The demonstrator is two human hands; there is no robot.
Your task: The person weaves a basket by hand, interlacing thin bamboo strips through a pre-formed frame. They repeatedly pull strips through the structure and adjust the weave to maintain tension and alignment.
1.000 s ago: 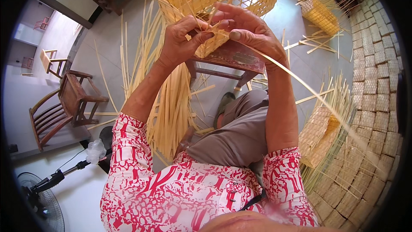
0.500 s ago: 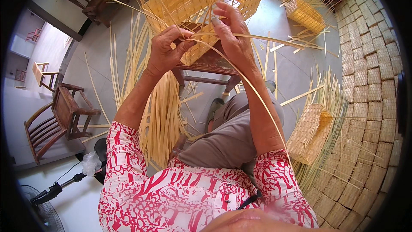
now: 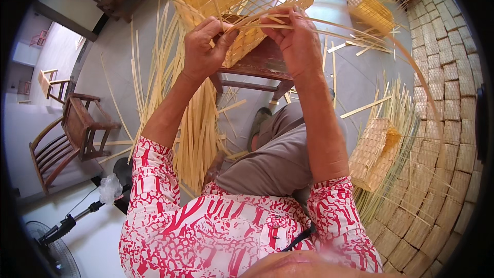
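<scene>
Both arms stretch out in front of the person, elbows bent, the bare left forearm (image 3: 165, 108) slanting up toward 1 o'clock and the bare right forearm (image 3: 328, 128) rising almost straight to 12, leaning slightly toward 11. The wrists sit about level with each other. The left hand (image 3: 206, 49), at 11 o'clock, turns inward, its thumb and forefinger drawn together toward 1 or 2 o'clock. The right hand (image 3: 297, 46), at 1 o'clock, closes with fingers curled toward 10 and one digit raised toward 12. The two hands remain apart.
</scene>
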